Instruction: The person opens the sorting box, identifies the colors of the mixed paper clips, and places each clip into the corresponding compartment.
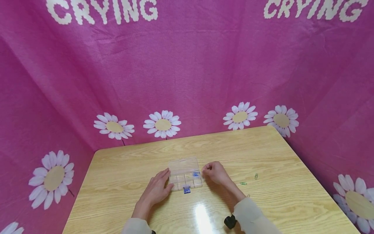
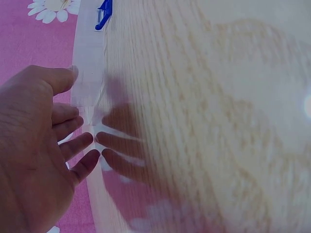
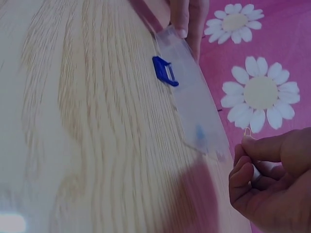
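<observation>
A clear plastic compartment box [image 1: 179, 187] with a blue latch [image 1: 187, 190] sits on the table, its transparent lid [image 1: 183, 165] swung back. Blue paper clips [image 1: 196, 174] lie in a right-hand compartment. My left hand [image 1: 159, 188] rests against the box's left side, thumb at the near corner and fingers fairly straight along the edge. Just off the box's right side, my right hand [image 1: 217, 172] pinches a small yellowish paper clip [image 3: 248, 131] between thumb and forefinger, its other fingers curled in. Most of that clip is hidden by the fingertips.
Right of the box, a green paper clip [image 1: 243, 183] and another green clip [image 1: 256, 176] lie on the wood-grain table [image 1: 122, 172]. A further clip [image 1: 248, 195] shows beside the right forearm. A pink cloth [image 1: 187, 81] with daisies hangs behind the table and along both sides.
</observation>
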The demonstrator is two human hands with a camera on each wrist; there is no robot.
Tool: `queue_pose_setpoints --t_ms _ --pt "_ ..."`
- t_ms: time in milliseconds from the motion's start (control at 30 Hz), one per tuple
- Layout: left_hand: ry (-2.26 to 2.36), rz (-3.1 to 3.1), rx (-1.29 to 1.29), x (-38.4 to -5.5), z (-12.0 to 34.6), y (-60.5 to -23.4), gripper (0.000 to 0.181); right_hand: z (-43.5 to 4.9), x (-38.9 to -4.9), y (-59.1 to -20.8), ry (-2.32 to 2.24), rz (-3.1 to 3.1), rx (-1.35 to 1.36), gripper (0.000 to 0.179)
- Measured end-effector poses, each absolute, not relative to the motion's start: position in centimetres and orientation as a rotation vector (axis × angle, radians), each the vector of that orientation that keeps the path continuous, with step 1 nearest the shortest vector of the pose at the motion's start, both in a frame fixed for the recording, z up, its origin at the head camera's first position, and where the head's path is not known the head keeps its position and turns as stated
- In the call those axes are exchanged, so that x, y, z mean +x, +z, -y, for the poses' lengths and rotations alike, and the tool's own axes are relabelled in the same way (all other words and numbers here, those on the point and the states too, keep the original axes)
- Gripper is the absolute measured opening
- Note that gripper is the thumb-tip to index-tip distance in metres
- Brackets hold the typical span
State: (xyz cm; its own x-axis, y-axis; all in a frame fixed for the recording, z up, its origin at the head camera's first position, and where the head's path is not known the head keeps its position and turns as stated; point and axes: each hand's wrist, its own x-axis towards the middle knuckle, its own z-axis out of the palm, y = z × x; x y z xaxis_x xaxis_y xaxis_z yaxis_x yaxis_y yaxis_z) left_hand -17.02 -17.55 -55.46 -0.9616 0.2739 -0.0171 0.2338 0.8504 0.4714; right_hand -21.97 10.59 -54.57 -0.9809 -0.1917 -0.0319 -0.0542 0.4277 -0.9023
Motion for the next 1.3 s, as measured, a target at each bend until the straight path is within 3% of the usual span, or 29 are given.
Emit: queue_pose_setpoints --t_ms 1300 --pt "0.742 -2.936 0.373 -16.9 17.4 -55.4 0.063 -5.6 -21.7 -53.6 -1.492 -2.617 -0.229 0.009"
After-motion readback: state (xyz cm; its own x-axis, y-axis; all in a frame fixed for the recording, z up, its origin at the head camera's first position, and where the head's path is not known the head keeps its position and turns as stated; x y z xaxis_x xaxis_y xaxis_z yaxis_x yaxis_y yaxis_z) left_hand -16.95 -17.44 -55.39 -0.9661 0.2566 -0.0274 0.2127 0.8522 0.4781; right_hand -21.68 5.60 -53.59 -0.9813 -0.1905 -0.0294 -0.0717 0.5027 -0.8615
